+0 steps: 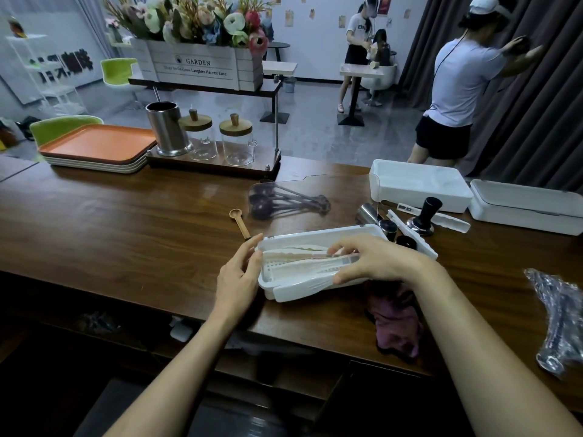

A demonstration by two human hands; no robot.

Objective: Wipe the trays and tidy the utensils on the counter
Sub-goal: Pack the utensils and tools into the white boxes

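Observation:
A white utensil tray [318,236] with a perforated insert lies near the counter's front edge, its clear lid raised behind it. My left hand [238,275] holds the tray's left end with thumb and fingers. My right hand [375,261] grips a white divider strip [303,266] lying along the tray. A small wooden spoon [239,222] lies left of the tray. Dark measuring spoons [284,203] show through the lid. A pink cloth [396,323] is bunched under my right forearm.
Stacked orange trays [97,146] sit at the back left beside a steel cup [165,127] and two glass jars [236,141]. Two white boxes [419,184] stand at the right, with a tamper [426,216], a jigger and plastic-wrapped utensils [558,316]. Two people stand beyond the counter.

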